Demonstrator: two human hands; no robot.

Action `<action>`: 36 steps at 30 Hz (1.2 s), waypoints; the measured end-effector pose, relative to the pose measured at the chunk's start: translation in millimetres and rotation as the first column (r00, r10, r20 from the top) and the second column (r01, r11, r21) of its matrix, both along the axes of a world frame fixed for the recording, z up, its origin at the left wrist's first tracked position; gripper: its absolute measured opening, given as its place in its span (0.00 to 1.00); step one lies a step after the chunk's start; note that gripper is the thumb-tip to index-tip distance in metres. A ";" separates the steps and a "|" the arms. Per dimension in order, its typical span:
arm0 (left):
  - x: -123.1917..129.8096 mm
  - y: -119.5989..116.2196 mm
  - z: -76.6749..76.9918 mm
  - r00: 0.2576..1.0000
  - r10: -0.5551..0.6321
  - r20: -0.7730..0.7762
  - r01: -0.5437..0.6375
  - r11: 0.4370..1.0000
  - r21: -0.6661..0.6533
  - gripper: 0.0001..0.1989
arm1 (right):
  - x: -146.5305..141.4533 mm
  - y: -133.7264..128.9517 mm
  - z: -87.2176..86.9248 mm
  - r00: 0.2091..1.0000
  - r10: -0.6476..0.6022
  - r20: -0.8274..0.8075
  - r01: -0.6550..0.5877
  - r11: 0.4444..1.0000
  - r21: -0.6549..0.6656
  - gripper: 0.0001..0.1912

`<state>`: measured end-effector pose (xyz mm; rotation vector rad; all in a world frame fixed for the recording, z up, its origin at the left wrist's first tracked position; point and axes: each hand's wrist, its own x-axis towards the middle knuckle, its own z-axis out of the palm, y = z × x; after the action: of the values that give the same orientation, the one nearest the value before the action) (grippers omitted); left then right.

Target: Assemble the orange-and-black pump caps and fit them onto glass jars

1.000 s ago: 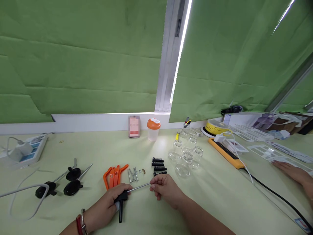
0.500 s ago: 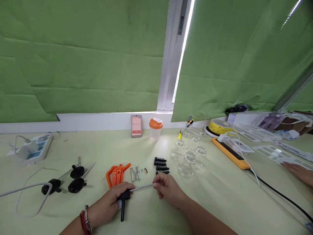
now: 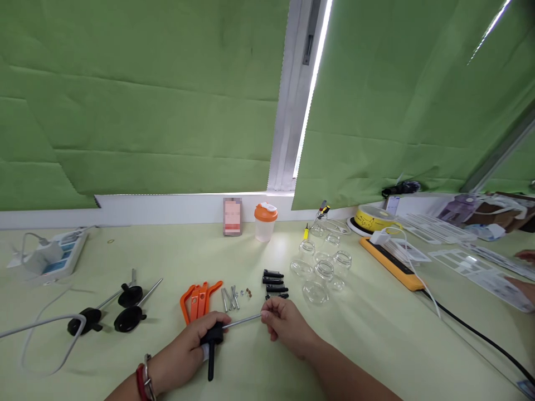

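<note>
My left hand is closed around a black plastic lid with a black stem pointing down toward me. A thin metal rod runs from this lid to the right. At its far end, the thumb and fingers of my right hand pinch the rod; the tip is hidden. Orange plastic handles lie just beyond my left hand. Beside them are several bolts and tiny brown pieces. Black spring-fitted parts lie in a row beyond my right hand.
Three black lids with rods rest at left near a white cable and power strip. Glass jars stand right of centre, before an orange power strip. An orange-lidded cup stands behind. Another person's hand is at right.
My hands keep the same hold on the lid and rod, with hardly any movement. The camera view shifts slightly. At the far right, the other person's hand and a white sheet have moved.
</note>
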<state>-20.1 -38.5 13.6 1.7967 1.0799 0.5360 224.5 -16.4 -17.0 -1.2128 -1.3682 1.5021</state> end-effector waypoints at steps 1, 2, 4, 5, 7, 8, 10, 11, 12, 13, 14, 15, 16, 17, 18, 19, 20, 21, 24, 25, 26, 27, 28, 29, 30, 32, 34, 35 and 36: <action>1.8 -0.9 0.6 1.000 0.019 0.025 -0.017 0.998 -0.057 0.25 | -0.1 0.3 -0.2 1.000 -0.007 -0.011 0.007 1.000 -0.001 0.12; 3.5 -1.8 0.7 0.998 0.039 0.056 -0.032 0.992 -0.121 0.24 | 0.0 0.6 -0.4 1.000 -0.012 -0.021 0.012 1.000 -0.005 0.12; 6.2 -3.6 -0.5 0.986 0.090 0.138 -0.054 0.968 -0.247 0.23 | 0.5 1.0 -0.7 0.999 -0.019 -0.045 0.019 1.000 -0.012 0.13; 7.1 -4.4 -1.6 0.976 0.118 0.185 -0.058 0.952 -0.302 0.24 | 1.0 1.2 -0.7 0.998 -0.020 -0.058 0.020 1.000 -0.014 0.13; 7.7 -5.7 -3.4 0.945 0.171 0.279 -0.052 0.920 -0.388 0.26 | 1.7 1.2 -0.3 0.997 -0.019 -0.073 0.018 1.000 -0.016 0.13; 7.7 -6.3 -3.7 0.927 0.189 0.323 -0.038 0.905 -0.423 0.27 | 2.0 1.2 -0.1 0.997 -0.020 -0.074 0.019 1.000 -0.015 0.14; 7.4 -7.3 -2.6 0.893 0.211 0.398 -0.001 0.884 -0.467 0.29 | 1.9 1.0 0.1 0.997 -0.027 -0.070 0.026 1.000 -0.012 0.14; 7.3 -7.7 -1.5 0.879 0.217 0.425 0.012 0.881 -0.474 0.29 | 1.7 0.9 0.0 0.997 -0.029 -0.067 0.029 1.000 -0.011 0.14; 7.3 -7.9 -0.4 0.870 0.219 0.442 0.016 0.883 -0.470 0.28 | 1.4 0.9 -0.1 0.997 -0.031 -0.066 0.031 0.999 -0.010 0.14; 7.4 -8.1 0.4 0.867 0.218 0.447 0.012 0.889 -0.457 0.27 | 1.2 0.8 -0.3 0.997 -0.031 -0.067 0.031 0.999 -0.011 0.14; 7.5 -8.0 0.6 0.871 0.214 0.442 0.002 0.898 -0.439 0.26 | 1.1 0.8 -0.4 0.997 -0.031 -0.069 0.031 0.999 -0.012 0.14; 7.7 -7.9 0.1 0.878 0.206 0.432 -0.007 0.908 -0.419 0.25 | 1.2 0.9 -0.5 0.997 -0.030 -0.072 0.030 0.999 -0.013 0.15; 7.9 -7.7 -1.1 0.886 0.196 0.420 -0.010 0.914 -0.406 0.24 | 1.4 0.9 -0.5 0.996 -0.029 -0.078 0.028 0.999 -0.015 0.15; 8.2 -7.5 -2.7 0.892 0.189 0.411 -0.008 0.915 -0.403 0.24 | 1.9 1.0 -0.5 0.996 -0.028 -0.088 0.027 1.000 -0.016 0.15; 8.5 -7.4 -4.4 0.896 0.184 0.404 -0.003 0.913 -0.408 0.24 | 2.5 1.1 -0.3 0.994 -0.028 -0.101 0.027 0.999 -0.018 0.15; 8.9 -7.4 -5.8 0.902 0.183 0.391 -0.003 0.908 -0.419 0.24 | 3.3 1.2 0.0 0.993 -0.027 -0.118 0.025 0.999 -0.020 0.15; 9.3 -7.5 -6.8 0.910 0.188 0.369 -0.012 0.903 -0.430 0.24 | 4.2 1.4 0.3 0.991 -0.023 -0.134 0.021 1.000 -0.022 0.15; 9.5 -7.7 -7.0 0.920 0.191 0.341 -0.024 0.898 -0.440 0.24 | 5.1 1.5 0.7 0.989 -0.018 -0.149 0.015 1.000 -0.024 0.15; 8.6 -7.8 -4.6 0.934 0.198 0.296 -0.056 0.903 -0.427 0.25 | 7.0 1.8 2.0 0.985 -0.006 -0.171 0.001 1.000 -0.027 0.15; 7.5 -7.6 -3.5 0.932 0.187 0.309 -0.042 0.906 -0.421 0.26 | 7.3 1.8 2.5 0.985 -0.005 -0.174 0.000 1.000 -0.027 0.15; 6.2 -7.3 -2.6 0.927 0.168 0.334 -0.013 0.908 -0.420 0.28 | 7.4 1.7 2.9 0.984 -0.008 -0.178 0.003 1.000 -0.029 0.15; 4.7 -6.9 -2.0 0.921 0.143 0.363 0.027 0.904 -0.426 0.30 | 7.3 1.7 3.4 0.984 -0.012 -0.181 0.006 1.000 -0.030 0.15; 3.3 -6.6 -1.9 0.912 0.117 0.393 0.073 0.897 -0.437 0.32 | 7.1 1.6 3.7 0.983 -0.013 -0.183 0.008 0.999 -0.032 0.15; 2.1 -6.4 -2.1 0.901 0.095 0.424 0.119 0.885 -0.451 0.34 | 6.8 1.6 3.9 0.983 -0.015 -0.184 0.009 0.999 -0.034 0.15; 1.4 -6.4 -2.6 0.886 0.085 0.456 0.157 0.871 -0.466 0.35 | 6.5 1.5 3.9 0.982 -0.021 -0.186 0.014 0.999 -0.036 0.15; 1.3 -7.1 -4.1 0.859 0.091 0.505 0.189 0.859 -0.476 0.34 | 5.9 1.5 3.2 0.981 -0.038 -0.190 0.031 0.999 -0.040 0.15; 2.7 -8.3 -5.9 0.860 0.124 0.495 0.152 0.864 -0.481 0.27 | 5.6 1.8 1.8 0.978 -0.054 -0.204 0.046 0.998 -0.044 0.15; 3.7 -8.9 -6.6 0.873 0.144 0.466 0.115 0.868 -0.483 0.23 | 5.8 2.0 1.1 0.976 -0.054 -0.211 0.045 0.998 -0.047 0.15; 4.5 -9.3 -7.3 0.889 0.161 0.429 0.075 0.874 -0.481 0.20 | 6.0 2.2 0.4 0.974 -0.051 -0.219 0.040 0.998 -0.051 0.15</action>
<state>-15.5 -47.8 6.2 1.1244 0.8279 0.6135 230.5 -14.2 -16.7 -1.0624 -1.1574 1.5917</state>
